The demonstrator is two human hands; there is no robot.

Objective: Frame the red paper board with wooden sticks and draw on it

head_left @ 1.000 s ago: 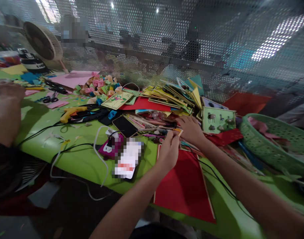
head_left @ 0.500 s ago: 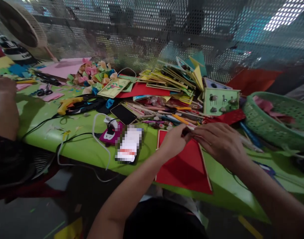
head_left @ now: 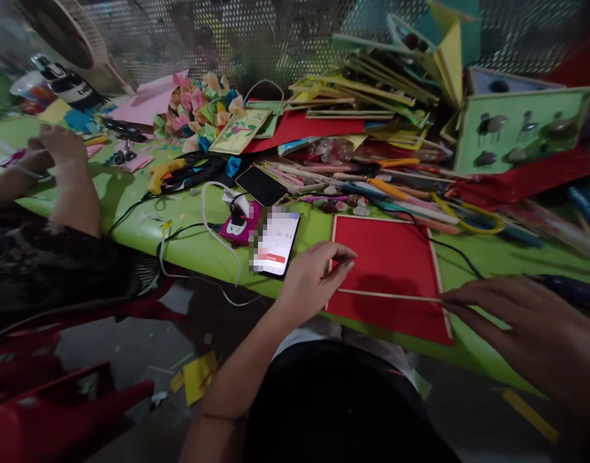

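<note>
A red card (head_left: 381, 251) lies on the green table in front of me, with thin pale wooden strips along its top and side edges. My right hand (head_left: 511, 315), at the card's right side, pinches one end of a thin wooden stick (head_left: 388, 295) between thumb and fingers. This stick stretches across the lower part of the card. Over the card's left edge is my left hand (head_left: 314, 276), its thumb and fingers slightly apart with nothing visible between them. The stick's left end lies just below that hand.
A lit phone (head_left: 278, 244) and a purple power socket (head_left: 239, 225) with cables sit left of the card. Behind are pencils (head_left: 396, 193), a pile of framed cards (head_left: 367, 90) and a yellow glue gun (head_left: 164, 175). Another person's hands (head_left: 63, 151) are at far left.
My hands were together at the card's top edge; now they are apart and closer to me. My right hand has moved right, and the stick shows across the card. The view has shifted.
</note>
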